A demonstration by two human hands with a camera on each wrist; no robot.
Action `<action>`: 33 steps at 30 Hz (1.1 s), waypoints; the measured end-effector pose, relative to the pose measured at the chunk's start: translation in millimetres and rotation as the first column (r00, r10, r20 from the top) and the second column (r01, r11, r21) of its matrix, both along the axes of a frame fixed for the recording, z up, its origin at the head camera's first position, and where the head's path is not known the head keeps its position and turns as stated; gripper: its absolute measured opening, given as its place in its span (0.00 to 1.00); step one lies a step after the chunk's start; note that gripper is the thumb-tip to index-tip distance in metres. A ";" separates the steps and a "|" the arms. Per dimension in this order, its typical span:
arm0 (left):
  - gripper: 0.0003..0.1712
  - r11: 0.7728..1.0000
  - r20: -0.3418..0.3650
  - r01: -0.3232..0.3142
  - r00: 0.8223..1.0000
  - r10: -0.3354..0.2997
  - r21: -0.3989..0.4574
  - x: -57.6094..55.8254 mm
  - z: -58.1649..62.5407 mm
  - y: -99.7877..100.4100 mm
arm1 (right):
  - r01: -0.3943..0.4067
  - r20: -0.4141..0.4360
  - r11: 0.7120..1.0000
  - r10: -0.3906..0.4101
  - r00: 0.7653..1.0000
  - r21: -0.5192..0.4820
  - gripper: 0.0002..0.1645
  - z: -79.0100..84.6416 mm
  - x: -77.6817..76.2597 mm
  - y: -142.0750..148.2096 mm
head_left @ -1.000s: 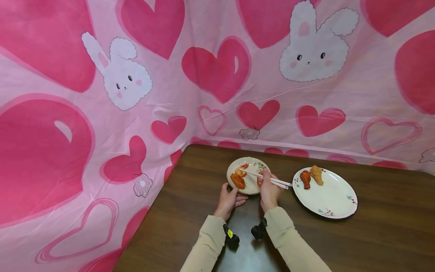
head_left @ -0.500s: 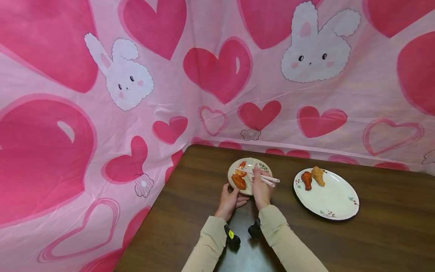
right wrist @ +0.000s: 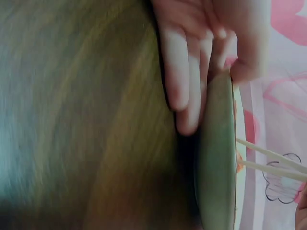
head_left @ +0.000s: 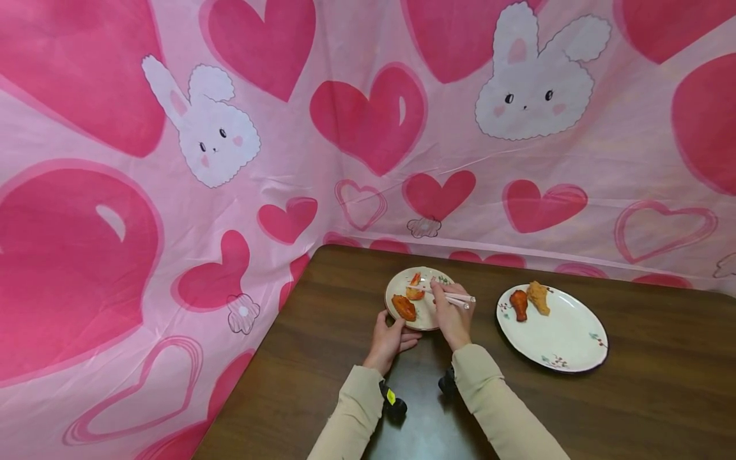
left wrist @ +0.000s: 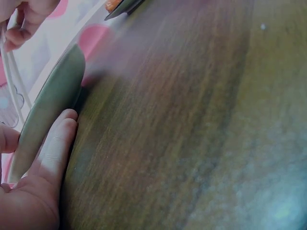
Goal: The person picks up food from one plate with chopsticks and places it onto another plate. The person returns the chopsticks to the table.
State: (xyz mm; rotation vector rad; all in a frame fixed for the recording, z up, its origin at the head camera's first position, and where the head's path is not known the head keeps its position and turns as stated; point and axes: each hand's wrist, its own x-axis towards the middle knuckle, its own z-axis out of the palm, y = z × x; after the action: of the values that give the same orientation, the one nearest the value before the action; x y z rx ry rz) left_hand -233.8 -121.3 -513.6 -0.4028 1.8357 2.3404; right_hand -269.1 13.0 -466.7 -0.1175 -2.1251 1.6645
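My left hand [head_left: 388,340] grips the near left rim of a small round plate [head_left: 430,318], thumb at the edge and fingers along the underside. In the left wrist view the plate [left wrist: 53,105] lies between the thumb and straight fingers. My right hand [head_left: 454,319], over the plate's right side, holds white chopsticks [head_left: 460,299]. Their tips meet an orange-red shrimp [head_left: 415,292] on the plate. Nearer the left thumb lies a browned chicken wing [head_left: 404,307]. The right wrist view shows the two chopsticks [right wrist: 276,167] slanting to the food behind the rim.
To the right stands a larger oval plate [head_left: 575,332] bearing a reddish drumstick [head_left: 519,305] and a golden fried piece [head_left: 538,297]. Both plates are on a dark wooden table [head_left: 299,345]. Pink heart-patterned cloth [head_left: 368,211] hangs behind and to the left.
My right hand moved left over the small plate, then back a little to the right. The shrimp has shifted slightly right and turned. My left hand has kept its hold on the plate.
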 end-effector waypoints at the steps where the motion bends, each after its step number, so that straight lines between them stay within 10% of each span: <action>1: 0.32 1.000 0.012 -0.002 1.000 0.002 0.002 -0.3 -0.2 0.1 | -0.004 -0.007 1.000 0.004 1.000 0.027 0.15 0.9 -0.2 1.9; 18: 0.31 1.000 0.022 -0.006 1.000 0.006 0.000 -4.1 -4.6 0.1 | -0.034 0.116 0.993 0.021 0.993 0.110 0.18 9.0 -3.4 14.8; 33: 0.33 1.000 0.031 -0.007 1.000 0.007 -0.006 -3.0 -3.8 -0.5 | -0.030 0.035 0.998 0.028 0.999 0.051 0.12 -2.7 2.0 22.4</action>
State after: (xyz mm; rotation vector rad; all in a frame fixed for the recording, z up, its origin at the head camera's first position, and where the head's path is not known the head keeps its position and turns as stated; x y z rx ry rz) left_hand -236.8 -121.8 -517.4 -0.4443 1.8314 2.3205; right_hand -267.1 35.4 -469.4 -0.1011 -2.2039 1.6333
